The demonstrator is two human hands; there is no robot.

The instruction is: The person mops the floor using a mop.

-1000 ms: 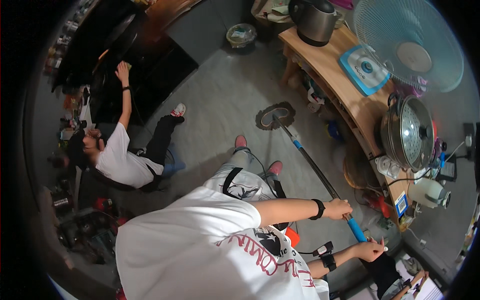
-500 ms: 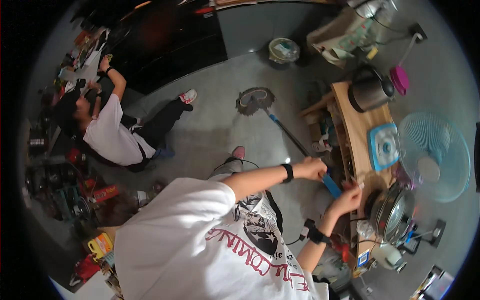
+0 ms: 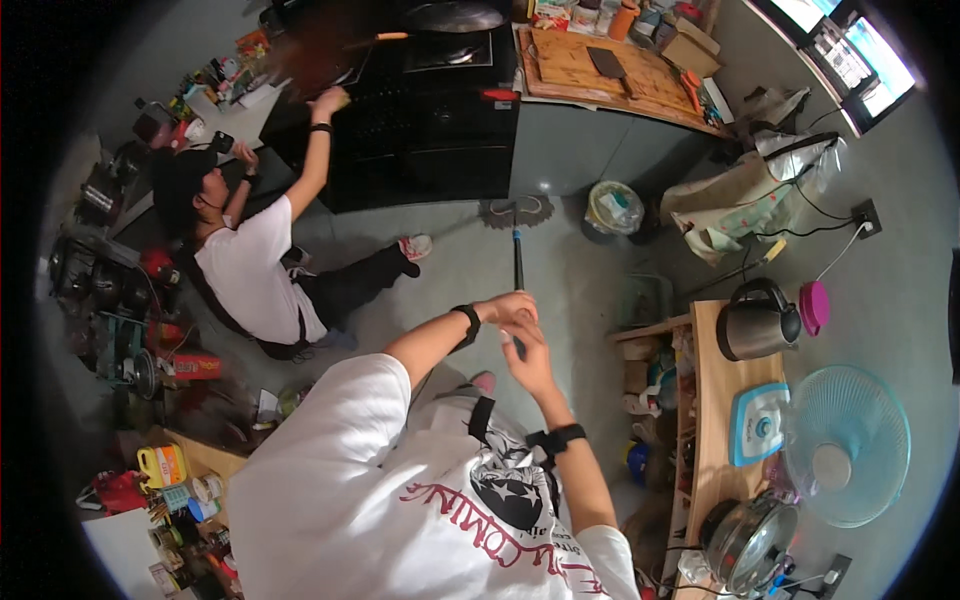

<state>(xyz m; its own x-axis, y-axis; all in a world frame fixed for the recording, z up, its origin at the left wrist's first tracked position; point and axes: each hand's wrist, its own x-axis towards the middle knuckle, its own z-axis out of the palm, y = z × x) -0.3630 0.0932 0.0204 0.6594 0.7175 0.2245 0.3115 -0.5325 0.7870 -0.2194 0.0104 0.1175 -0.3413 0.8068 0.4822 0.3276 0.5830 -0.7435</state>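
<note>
Both my hands hold a mop by its handle (image 3: 518, 262), which runs straight away from me across the grey floor. My left hand (image 3: 508, 306) is closed on the handle higher up, with a black band on the wrist. Just below it my right hand (image 3: 530, 362) is at the handle's near end, fingers partly spread. The mop head (image 3: 516, 212) lies flat on the floor in front of a black cabinet (image 3: 430, 130). I wear a white printed shirt.
Another person (image 3: 262, 270) in a white shirt sits on the floor at left, one arm raised to the black cabinet. A bin (image 3: 612, 208) stands right of the mop head. A wooden table (image 3: 712, 420) at right carries a kettle (image 3: 755, 322), a fan (image 3: 846, 446) and a pot (image 3: 750, 542). Clutter lines the left wall.
The view has swung round, so the mop now points up toward the black cabinet. My hands have come closer together on the handle.
</note>
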